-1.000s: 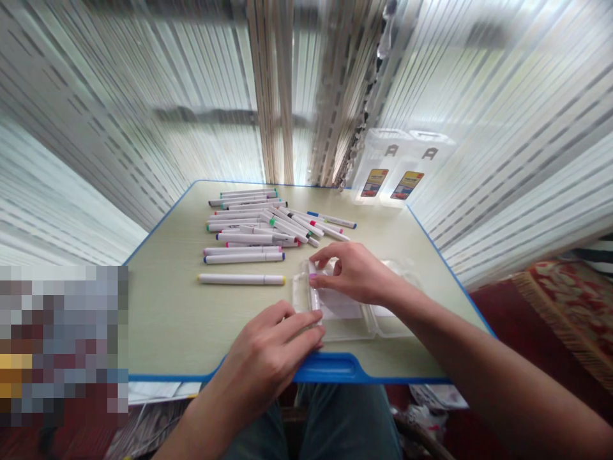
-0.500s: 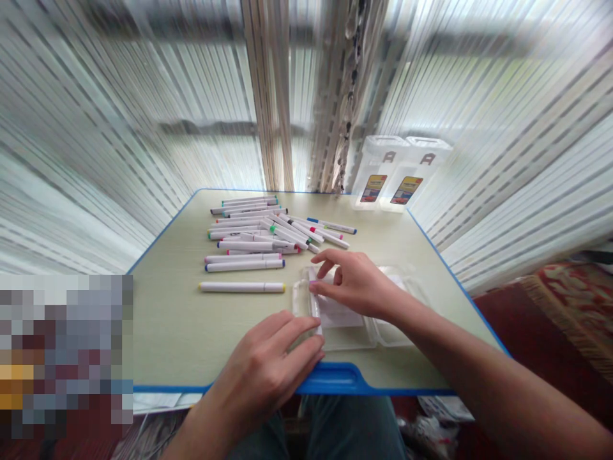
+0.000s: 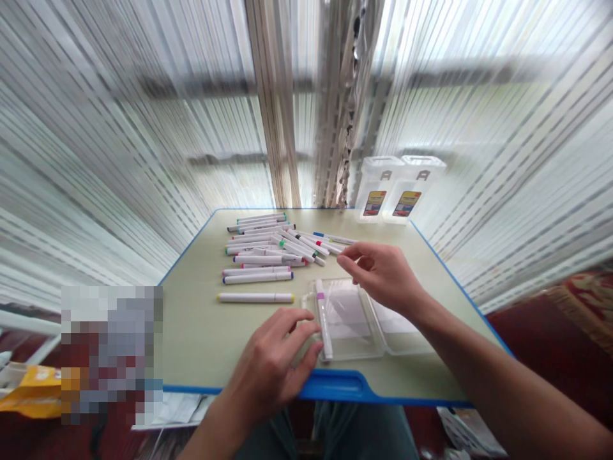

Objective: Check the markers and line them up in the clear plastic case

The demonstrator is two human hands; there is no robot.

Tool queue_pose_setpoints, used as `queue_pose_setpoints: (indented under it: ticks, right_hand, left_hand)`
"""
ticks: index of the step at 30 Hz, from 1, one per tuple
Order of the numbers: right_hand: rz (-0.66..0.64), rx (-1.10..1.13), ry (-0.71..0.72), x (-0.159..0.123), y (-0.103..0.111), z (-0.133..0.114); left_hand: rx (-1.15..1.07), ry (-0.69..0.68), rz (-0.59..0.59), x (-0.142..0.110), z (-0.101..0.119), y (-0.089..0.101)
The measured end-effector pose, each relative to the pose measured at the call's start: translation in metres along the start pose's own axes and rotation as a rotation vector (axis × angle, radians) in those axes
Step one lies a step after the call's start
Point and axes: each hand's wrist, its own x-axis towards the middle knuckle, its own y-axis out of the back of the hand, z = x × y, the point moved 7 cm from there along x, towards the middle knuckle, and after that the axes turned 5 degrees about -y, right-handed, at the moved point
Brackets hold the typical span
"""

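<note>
A: In the head view, what is the left hand (image 3: 280, 353) doing?

B: It is over the near left edge of the open, clear plastic case (image 3: 357, 356). Its fingers are spread apart, the tips just beside a white marker with a purple band (image 3: 324, 322); whether they touch it, I cannot tell.

A: Where exactly is that marker?

B: Inside the left half of the case, along its left side, purple band towards the far end.

A: And the right hand (image 3: 385, 275)?

B: It hangs above the far part of the case, fingers loosely curled with nothing visible in them. Whether thumb and forefinger meet, I cannot tell.

A: What else is on the pale, blue-edged table (image 3: 191, 338)?

B: A white marker with yellow ends (image 3: 256, 298) lies alone, left of the case. Beyond it is a loose pile of white markers with coloured ends (image 3: 268, 259). Two tall, translucent plastic boxes with yellow-topped labels (image 3: 371, 185) stand side by side at the far right corner.
</note>
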Motion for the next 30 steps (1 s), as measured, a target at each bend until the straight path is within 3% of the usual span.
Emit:
queue_pose_setpoints:
  ticks: [5, 9, 15, 18, 23, 30]
  right_hand:
    - [0.089, -0.007, 0.061, -0.001, 0.010, -0.006]
    - [0.114, -0.043, 0.104, -0.001, 0.011, -0.008]
    - [0.122, -0.065, 0.129, 0.002, 0.010, -0.005]
    - [0.118, -0.077, 0.131, 0.003, 0.009, -0.002]
    - [0.070, -0.119, 0.090, 0.005, 0.005, 0.007]
    - [-0.069, -0.298, -0.041, 0.012, 0.004, 0.012]
  left_hand:
    - [0.011, 0.063, 0.035, 0.006, -0.007, 0.000]
    - [0.050, 0.121, -0.006, 0.031, -0.020, 0.003]
    - [0.204, 0.153, 0.005, 0.106, -0.070, 0.028]
    - [0.255, 0.217, 0.064, 0.125, -0.102, 0.040]
    - [0.252, 0.261, 0.079, 0.113, -0.133, 0.031]
    - [0.195, 0.108, -0.024, 0.106, -0.127, -0.001]
